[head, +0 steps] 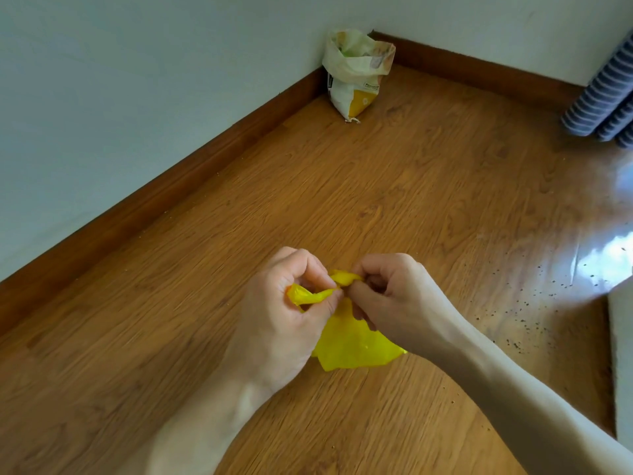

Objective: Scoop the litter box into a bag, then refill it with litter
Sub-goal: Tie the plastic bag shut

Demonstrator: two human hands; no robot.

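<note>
A yellow plastic bag [352, 344] hangs just above the wooden floor at the centre of the view. My left hand [291, 310] pinches one twisted handle of the bag between thumb and fingers. My right hand [394, 296] pinches the other handle right beside it, and the two hands nearly touch. A white and yellow litter sack [356, 73] with its top open stands upright in the far corner of the room. No litter box is in view.
Dark litter grains [534, 313] lie scattered on the wooden floor [411, 186] at the right. A ribbed grey object [606, 94] stands at the far right by the wall. A white edge [621, 354] runs along the right border. Walls with a brown skirting board [164, 197] close off the left and back.
</note>
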